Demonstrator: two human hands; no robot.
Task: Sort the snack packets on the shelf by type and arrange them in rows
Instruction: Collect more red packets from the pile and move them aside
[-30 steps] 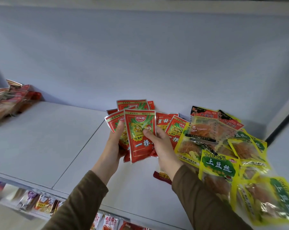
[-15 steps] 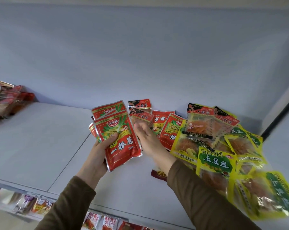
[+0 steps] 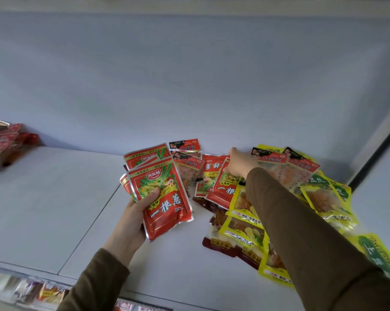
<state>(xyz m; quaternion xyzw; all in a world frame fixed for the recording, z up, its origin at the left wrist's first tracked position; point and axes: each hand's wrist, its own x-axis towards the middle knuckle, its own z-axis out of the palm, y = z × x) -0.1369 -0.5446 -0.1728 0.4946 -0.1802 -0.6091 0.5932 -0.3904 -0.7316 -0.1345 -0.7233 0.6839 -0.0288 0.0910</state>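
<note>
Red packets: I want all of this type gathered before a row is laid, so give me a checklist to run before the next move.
1. Left hand holds the red stack firmly: ok.
2. Right hand is on another red packet in the pile: ok.
3. Right fingers actually pinch it: cannot tell.
4. That packet lies free of others: not ok, a yellow packet overlaps it.
5. Bare shelf available for a row: ok.

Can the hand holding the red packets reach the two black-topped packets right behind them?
Probably not yet: the left hand is full, gripping the stack of shiny red foil packets. The two clear black-topped packets lie close behind, uncovered, so reaching looks easy, but picking up doesn't.
</note>
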